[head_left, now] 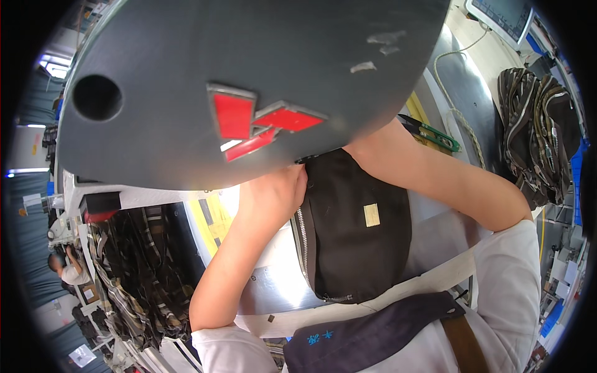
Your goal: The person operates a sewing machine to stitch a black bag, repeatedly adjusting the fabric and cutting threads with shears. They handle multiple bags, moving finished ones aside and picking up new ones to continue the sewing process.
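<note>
A black fabric panel [348,242] lies in front of me on the shiny table plate. A metal zipper [303,239] runs along its left side and round its lower edge, and a small pale yellow patch [371,215] sits on its face. My left hand [283,189] is curled closed at the panel's upper left edge, by the top of the zipper. My right hand [373,144] is over the panel's upper right edge; its fingers are hidden behind the dark grey sewing machine head [249,50]. The needle area is hidden too.
Green-handled snips [438,137] lie beyond my right forearm, near a pale cord [459,112]. Bundles of dark zippered pieces [535,137] are piled at the far right. Striped dark fabric [143,267] hangs at the left. A screen [502,17] stands at upper right.
</note>
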`<move>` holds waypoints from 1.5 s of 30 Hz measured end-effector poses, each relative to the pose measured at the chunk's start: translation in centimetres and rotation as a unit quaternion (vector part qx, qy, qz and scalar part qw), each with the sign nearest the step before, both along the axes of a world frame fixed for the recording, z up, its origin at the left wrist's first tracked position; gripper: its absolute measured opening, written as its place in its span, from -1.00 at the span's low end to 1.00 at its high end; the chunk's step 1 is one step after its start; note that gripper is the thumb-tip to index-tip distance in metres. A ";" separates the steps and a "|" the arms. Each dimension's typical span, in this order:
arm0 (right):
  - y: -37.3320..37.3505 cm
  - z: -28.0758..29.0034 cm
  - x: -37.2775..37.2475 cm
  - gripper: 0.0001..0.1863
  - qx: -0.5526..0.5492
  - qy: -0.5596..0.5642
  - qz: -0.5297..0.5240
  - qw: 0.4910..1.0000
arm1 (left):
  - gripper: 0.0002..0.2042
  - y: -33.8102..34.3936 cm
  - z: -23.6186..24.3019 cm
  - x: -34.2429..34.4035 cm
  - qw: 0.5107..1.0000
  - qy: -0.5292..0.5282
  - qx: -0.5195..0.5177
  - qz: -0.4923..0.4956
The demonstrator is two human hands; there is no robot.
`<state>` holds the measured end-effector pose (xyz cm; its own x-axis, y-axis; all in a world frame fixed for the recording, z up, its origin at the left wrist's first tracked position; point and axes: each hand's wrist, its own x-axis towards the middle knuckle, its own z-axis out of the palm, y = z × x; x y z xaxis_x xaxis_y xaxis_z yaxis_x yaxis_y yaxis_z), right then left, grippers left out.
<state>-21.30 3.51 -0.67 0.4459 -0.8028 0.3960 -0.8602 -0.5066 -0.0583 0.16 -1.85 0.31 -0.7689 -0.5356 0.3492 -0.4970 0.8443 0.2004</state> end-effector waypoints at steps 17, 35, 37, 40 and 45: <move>0.3 0.0 0.0 -0.74 -0.025 0.003 0.007 1.000 | -0.74 0.0 -0.3 -0.1 0.999 0.026 -0.027 -0.015; 2.0 0.0 0.9 -0.64 -0.026 0.020 -0.009 0.999 | -0.68 1.6 0.1 0.5 0.999 0.031 0.001 -0.027; 1.9 -0.1 0.8 -0.65 -0.035 0.021 0.000 0.999 | -0.67 1.6 0.1 0.5 0.999 0.025 0.003 -0.024; 1.8 -0.1 0.9 -0.65 -0.044 0.025 0.000 0.999 | -0.67 1.6 0.2 0.5 0.999 0.020 -0.005 -0.027; 1.8 0.1 0.9 -0.67 -0.035 0.030 0.002 0.999 | -0.66 1.7 0.2 0.5 0.999 0.021 -0.005 -0.027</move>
<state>-20.44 5.34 -0.54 0.4739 -0.7718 0.4241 -0.8589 -0.5114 0.0291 0.63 -0.14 0.50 -0.7805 -0.4906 0.3876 -0.4428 0.8714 0.2113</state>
